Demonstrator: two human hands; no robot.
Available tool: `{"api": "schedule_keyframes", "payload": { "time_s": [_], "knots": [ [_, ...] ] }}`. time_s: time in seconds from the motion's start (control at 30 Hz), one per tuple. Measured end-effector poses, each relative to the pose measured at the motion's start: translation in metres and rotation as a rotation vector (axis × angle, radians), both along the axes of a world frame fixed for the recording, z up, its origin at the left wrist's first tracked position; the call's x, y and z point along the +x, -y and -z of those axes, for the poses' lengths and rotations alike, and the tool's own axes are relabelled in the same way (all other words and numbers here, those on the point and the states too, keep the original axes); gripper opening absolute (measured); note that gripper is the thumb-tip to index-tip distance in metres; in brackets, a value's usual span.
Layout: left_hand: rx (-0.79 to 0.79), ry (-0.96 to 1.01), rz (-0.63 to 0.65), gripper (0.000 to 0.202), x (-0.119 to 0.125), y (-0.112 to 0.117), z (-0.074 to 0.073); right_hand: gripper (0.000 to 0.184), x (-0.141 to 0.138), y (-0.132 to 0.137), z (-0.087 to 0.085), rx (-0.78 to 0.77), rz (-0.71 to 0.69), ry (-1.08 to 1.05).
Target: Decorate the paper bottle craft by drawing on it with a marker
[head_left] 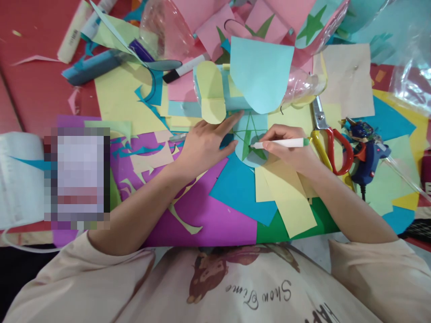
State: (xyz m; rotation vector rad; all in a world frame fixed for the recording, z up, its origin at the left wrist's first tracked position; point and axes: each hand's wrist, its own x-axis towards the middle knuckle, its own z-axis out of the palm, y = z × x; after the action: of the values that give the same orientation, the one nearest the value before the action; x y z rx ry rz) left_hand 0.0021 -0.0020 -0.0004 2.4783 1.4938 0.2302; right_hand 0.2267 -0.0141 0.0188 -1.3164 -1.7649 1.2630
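Right grip (287,133) closed around a slim white marker (291,143), tip on a rounded pale-blue paper (258,134) between both hands; its green star (247,141) looks partly filled. Left grip (206,146), spread and empty, lies beside it on the cluttered table (30,96).

Bare forearms and hands, viewed from above, converging from either side. The left forearm (141,206) slants inward and forward to a nearly straight wrist (180,168). The left hand (208,143) lies palm down and spread: its index finger (232,123) extends obliquely forward and to the right, its thumb (230,150) points inward, and a clear gap separates the two; the remaining fingers are foreshortened. The right forearm (350,202) mirrors this slant. The right hand (286,143) is flexed in a pinch, thumb opposed to a bent index finger, the other fingers largely hidden. The hands stand apart.
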Motion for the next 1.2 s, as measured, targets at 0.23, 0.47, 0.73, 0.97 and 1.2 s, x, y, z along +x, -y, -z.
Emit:
{"api": "schedule_keyframes", "payload": {
  "time_s": [0.23,0.47,0.73,0.97,1.2],
  "knots": [
    [0.007,0.022,0.011,0.056,-0.0004,0.0000,-0.0003,0.010,-0.0007,0.0005,-0.0007,0.022,0.032,-0.006],
    [0.015,0.008,0.014,0.055,-0.0001,-0.0001,-0.0005,0.011,-0.0009,0.0003,0.0010,0.044,0.050,-0.026],
    [0.018,0.023,0.023,0.056,-0.0009,-0.0001,0.0003,0.012,0.0002,0.0000,0.0063,0.072,0.071,-0.034],
    [0.021,0.038,0.019,0.056,-0.0004,0.0002,-0.0006,0.014,-0.0007,0.0000,0.0045,0.058,0.100,-0.069],
    [0.010,0.042,0.012,0.055,0.0000,0.0000,-0.0015,0.018,-0.0009,0.0007,0.0045,0.029,0.129,-0.075]
  ]
}}
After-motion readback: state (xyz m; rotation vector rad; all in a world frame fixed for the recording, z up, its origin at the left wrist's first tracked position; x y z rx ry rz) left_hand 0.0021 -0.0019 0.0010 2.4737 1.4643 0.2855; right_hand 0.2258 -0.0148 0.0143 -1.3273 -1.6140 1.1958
